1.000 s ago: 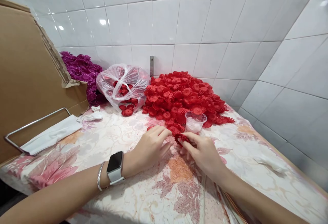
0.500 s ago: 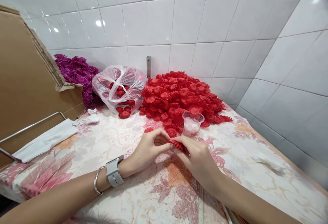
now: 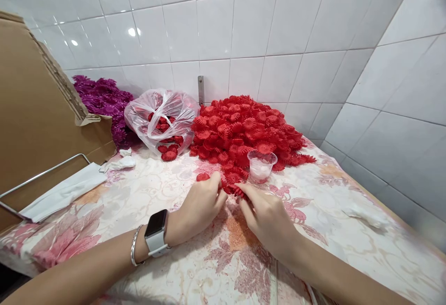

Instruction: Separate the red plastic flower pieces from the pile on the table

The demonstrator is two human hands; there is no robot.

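My right hand pinches a red scalloped flower piece between thumb and fingers, low over the table. Just left of it is my left hand, knuckles up, its fingers curled closed by the nearest red petals. What those fingers hold, if anything, is hidden. Right behind both hands spreads a large heap of red flower pieces. One loose red flower piece lies behind my left hand. A small clear plastic cup with a whitish substance stands at the heap's front edge.
A clear plastic bag holds more red pieces. Behind it is a purple flower pile. Cardboard stands at left, beside a metal wire frame and white cloth. Crumpled tissue lies right on the floral tablecloth.
My left hand has turned knuckles up and come away from the piece in my right hand, its fingers closing. The right hand keeps its pinch, and the watch face now shows.
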